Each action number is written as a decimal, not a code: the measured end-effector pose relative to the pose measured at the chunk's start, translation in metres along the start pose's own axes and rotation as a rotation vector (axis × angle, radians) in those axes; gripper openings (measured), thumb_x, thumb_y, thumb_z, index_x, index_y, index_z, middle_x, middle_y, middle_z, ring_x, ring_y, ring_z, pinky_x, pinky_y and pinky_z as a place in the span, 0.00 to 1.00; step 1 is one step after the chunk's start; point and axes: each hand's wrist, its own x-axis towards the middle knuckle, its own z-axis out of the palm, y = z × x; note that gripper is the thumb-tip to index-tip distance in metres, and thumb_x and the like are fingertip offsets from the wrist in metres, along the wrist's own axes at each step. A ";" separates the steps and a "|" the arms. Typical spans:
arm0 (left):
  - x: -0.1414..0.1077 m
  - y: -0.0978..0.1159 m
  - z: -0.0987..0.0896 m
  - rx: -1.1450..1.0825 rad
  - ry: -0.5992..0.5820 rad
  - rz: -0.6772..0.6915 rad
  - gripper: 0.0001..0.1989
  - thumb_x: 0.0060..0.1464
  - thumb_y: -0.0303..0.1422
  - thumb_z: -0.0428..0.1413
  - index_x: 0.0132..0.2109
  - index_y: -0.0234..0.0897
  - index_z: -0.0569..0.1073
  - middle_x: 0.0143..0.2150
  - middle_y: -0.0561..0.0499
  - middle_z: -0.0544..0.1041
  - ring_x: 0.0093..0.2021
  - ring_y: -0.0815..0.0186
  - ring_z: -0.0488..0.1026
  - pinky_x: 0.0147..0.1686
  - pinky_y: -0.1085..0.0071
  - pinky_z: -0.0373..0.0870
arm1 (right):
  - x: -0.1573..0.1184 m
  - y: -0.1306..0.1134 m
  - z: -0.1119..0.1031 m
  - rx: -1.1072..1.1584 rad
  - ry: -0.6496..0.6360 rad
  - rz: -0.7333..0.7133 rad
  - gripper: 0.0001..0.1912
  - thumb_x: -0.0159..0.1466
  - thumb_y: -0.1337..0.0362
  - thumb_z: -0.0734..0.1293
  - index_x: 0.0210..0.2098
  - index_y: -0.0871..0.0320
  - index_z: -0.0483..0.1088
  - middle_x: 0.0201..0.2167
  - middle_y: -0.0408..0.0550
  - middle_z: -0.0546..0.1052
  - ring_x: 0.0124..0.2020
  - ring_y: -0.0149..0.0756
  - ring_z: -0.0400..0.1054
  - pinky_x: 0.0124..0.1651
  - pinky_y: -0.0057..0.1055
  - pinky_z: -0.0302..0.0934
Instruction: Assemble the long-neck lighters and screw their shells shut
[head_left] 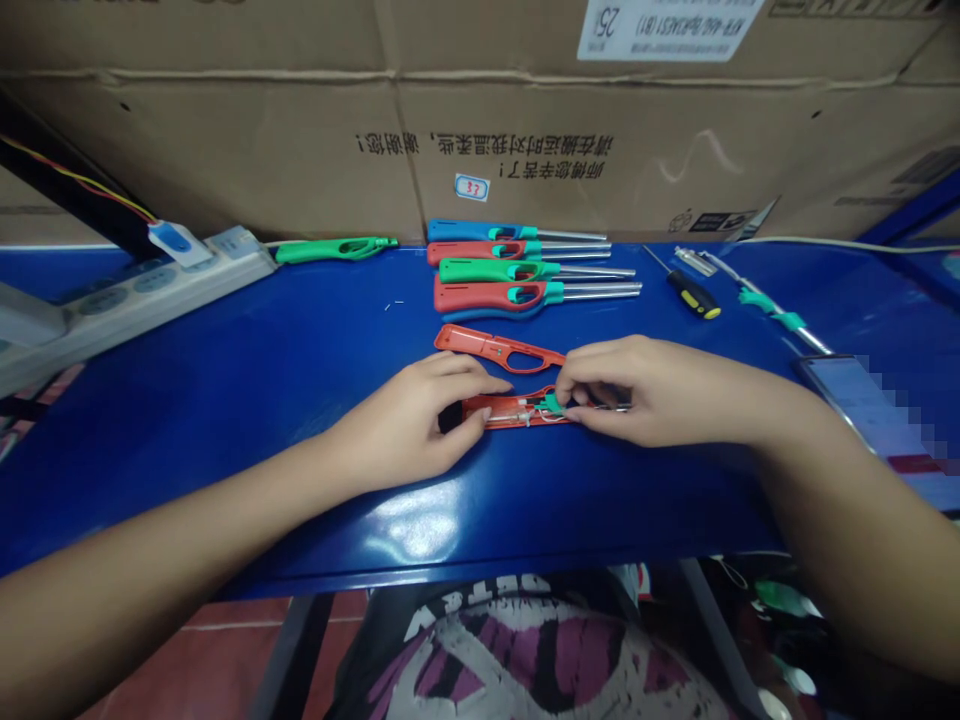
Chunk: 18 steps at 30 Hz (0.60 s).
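Note:
An opened red lighter half-shell lies on the blue table, with thin metal parts and a white wire inside it. My left hand holds its left end between thumb and fingers. At the other end, my right hand is closed in a pinch at the small green trigger piece; the fingertips partly hide it. Just beyond them is the other red half-shell, its finger loop near my right knuckles. A slim metal piece shows under my right fingers, mostly covered.
Several long-nosed lighters are lined up behind. A green lighter body lies by a power strip at left. To the right are a screwdriver, a metal rod with green tape and a phone. A cardboard box walls the back.

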 end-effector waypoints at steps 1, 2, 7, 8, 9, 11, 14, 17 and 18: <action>0.000 0.001 0.000 0.006 0.001 0.007 0.17 0.64 0.29 0.54 0.57 0.38 0.78 0.50 0.45 0.81 0.53 0.58 0.77 0.54 0.60 0.74 | 0.000 0.000 0.000 0.005 -0.003 0.001 0.05 0.62 0.70 0.67 0.36 0.55 0.74 0.31 0.41 0.75 0.28 0.28 0.65 0.29 0.25 0.56; 0.000 0.001 0.001 0.013 -0.002 0.021 0.17 0.64 0.28 0.54 0.57 0.37 0.77 0.50 0.45 0.81 0.53 0.57 0.76 0.54 0.59 0.74 | 0.001 0.000 0.001 0.010 -0.007 0.001 0.05 0.62 0.71 0.67 0.35 0.55 0.73 0.31 0.41 0.74 0.28 0.28 0.65 0.29 0.25 0.56; -0.002 0.004 0.007 0.043 -0.029 0.084 0.19 0.67 0.30 0.53 0.63 0.37 0.72 0.55 0.44 0.79 0.55 0.58 0.74 0.57 0.59 0.70 | 0.004 -0.001 0.005 0.009 0.002 -0.003 0.04 0.63 0.71 0.66 0.34 0.56 0.72 0.31 0.41 0.74 0.29 0.28 0.65 0.30 0.25 0.55; -0.003 0.004 0.008 0.052 -0.035 0.089 0.20 0.67 0.31 0.54 0.64 0.37 0.70 0.56 0.44 0.78 0.56 0.58 0.74 0.58 0.59 0.69 | 0.004 -0.001 0.006 -0.001 0.012 -0.009 0.04 0.64 0.71 0.66 0.35 0.56 0.72 0.32 0.41 0.75 0.29 0.28 0.65 0.31 0.26 0.56; -0.003 0.004 0.009 0.064 -0.044 0.095 0.21 0.68 0.33 0.54 0.65 0.38 0.69 0.57 0.44 0.78 0.57 0.58 0.73 0.58 0.58 0.68 | 0.005 -0.001 0.008 -0.009 0.024 -0.019 0.05 0.64 0.71 0.66 0.36 0.56 0.72 0.33 0.42 0.75 0.30 0.29 0.66 0.32 0.26 0.56; -0.004 0.003 0.011 0.105 -0.067 0.109 0.21 0.68 0.33 0.54 0.66 0.40 0.68 0.57 0.45 0.77 0.56 0.58 0.73 0.57 0.58 0.68 | 0.006 -0.001 0.011 -0.003 0.047 -0.044 0.05 0.65 0.71 0.66 0.38 0.56 0.73 0.36 0.43 0.76 0.33 0.30 0.67 0.34 0.27 0.57; -0.004 0.002 0.011 0.144 -0.085 0.111 0.20 0.69 0.32 0.53 0.66 0.41 0.68 0.55 0.46 0.77 0.54 0.58 0.73 0.54 0.59 0.68 | 0.008 -0.002 0.014 0.055 0.062 -0.087 0.04 0.68 0.69 0.65 0.39 0.57 0.73 0.37 0.44 0.76 0.35 0.30 0.68 0.37 0.27 0.60; -0.004 0.002 0.010 0.128 -0.089 0.101 0.19 0.68 0.30 0.53 0.65 0.40 0.68 0.54 0.46 0.77 0.53 0.59 0.73 0.54 0.60 0.69 | 0.008 -0.002 0.014 0.097 0.066 -0.127 0.05 0.69 0.69 0.64 0.40 0.58 0.73 0.38 0.45 0.76 0.37 0.30 0.69 0.41 0.27 0.61; -0.004 0.002 0.010 0.123 -0.093 0.101 0.19 0.68 0.30 0.53 0.64 0.39 0.69 0.53 0.46 0.77 0.53 0.59 0.72 0.54 0.60 0.69 | 0.008 -0.002 0.014 0.101 0.069 -0.135 0.06 0.69 0.70 0.64 0.40 0.58 0.73 0.38 0.45 0.76 0.38 0.30 0.69 0.42 0.27 0.61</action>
